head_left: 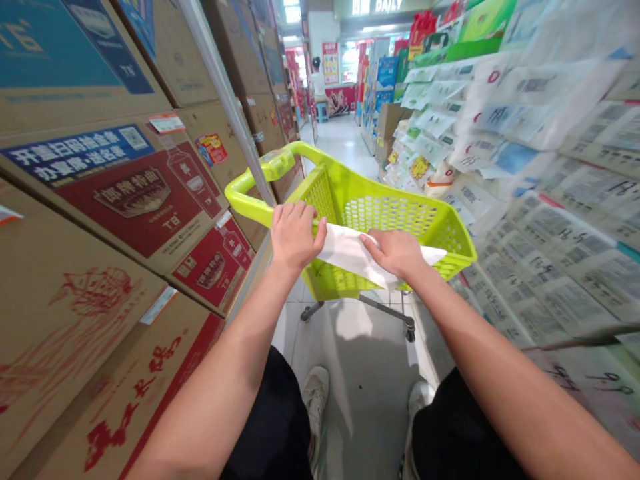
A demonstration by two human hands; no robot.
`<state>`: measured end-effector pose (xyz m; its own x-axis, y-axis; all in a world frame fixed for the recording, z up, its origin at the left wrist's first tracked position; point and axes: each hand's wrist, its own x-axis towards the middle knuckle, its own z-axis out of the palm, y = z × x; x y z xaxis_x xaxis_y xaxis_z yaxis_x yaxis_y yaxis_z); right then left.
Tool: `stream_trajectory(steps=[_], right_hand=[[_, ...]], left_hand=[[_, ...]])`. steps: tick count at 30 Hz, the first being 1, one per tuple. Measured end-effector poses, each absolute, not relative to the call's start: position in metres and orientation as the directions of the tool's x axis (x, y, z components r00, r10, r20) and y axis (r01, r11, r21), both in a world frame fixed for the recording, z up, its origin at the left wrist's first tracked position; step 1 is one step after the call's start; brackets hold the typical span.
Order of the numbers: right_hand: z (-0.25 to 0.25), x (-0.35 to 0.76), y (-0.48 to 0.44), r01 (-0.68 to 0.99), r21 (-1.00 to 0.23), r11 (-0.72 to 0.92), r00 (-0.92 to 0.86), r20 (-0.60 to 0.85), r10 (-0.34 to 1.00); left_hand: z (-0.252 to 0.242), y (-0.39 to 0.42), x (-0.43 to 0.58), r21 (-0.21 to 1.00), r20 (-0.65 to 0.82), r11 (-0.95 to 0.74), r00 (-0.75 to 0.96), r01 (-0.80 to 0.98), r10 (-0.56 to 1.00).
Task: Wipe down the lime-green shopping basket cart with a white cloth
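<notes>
A lime-green plastic shopping cart (345, 177) stands sideways in front of me, its handle at the left. My left hand (296, 233) is closed over the near rim, close to the handle end. Along that same rim hangs a white cloth (345, 252), its left end by my left thumb. My right hand (397, 253) is closed on the cloth, pressing it over the rim; the fingertips are partly hidden on the far side. I see no goods inside the visible part of the basket.
Stacked cardboard cartons (165, 180) wall the left side, with a metal post (225, 87) in front. Shelves of white packaged goods (520, 133) line the right. An aisle floor (343, 137) runs ahead to a person (319, 83) by a blue stool (323, 109).
</notes>
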<state>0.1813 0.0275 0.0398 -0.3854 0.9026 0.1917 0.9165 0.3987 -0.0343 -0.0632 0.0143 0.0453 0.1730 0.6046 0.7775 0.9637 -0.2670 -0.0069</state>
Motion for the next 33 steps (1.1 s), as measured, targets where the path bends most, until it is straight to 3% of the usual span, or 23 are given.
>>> stream_trajectory(steps=[5,13,24,29,33], right_hand=[[0.029,0.229,0.037,0.968,0.000,0.251,-0.247,0.164,0.955],[0.022,0.254,0.047,0.995,-0.059,0.082,-0.070,0.177,0.982],[0.036,0.148,0.029,0.936,-0.090,0.339,-0.295,0.325,0.899],[0.032,0.166,0.029,0.920,-0.046,0.390,-0.363,0.276,0.890],[0.026,0.198,0.034,0.943,-0.006,0.333,-0.322,0.244,0.915]], left_hand=[[0.044,0.017,-0.063,0.021,0.762,-0.235,0.136,0.972,0.634],[0.043,0.015,-0.037,0.130,0.791,-0.214,0.029,0.968,0.612],[0.042,0.019,-0.039,0.105,0.755,-0.190,0.046,0.976,0.654],[0.039,0.022,-0.056,0.143,0.752,-0.184,0.014,0.972,0.659],[0.039,0.022,-0.063,0.139,0.762,-0.193,0.019,0.971,0.647]])
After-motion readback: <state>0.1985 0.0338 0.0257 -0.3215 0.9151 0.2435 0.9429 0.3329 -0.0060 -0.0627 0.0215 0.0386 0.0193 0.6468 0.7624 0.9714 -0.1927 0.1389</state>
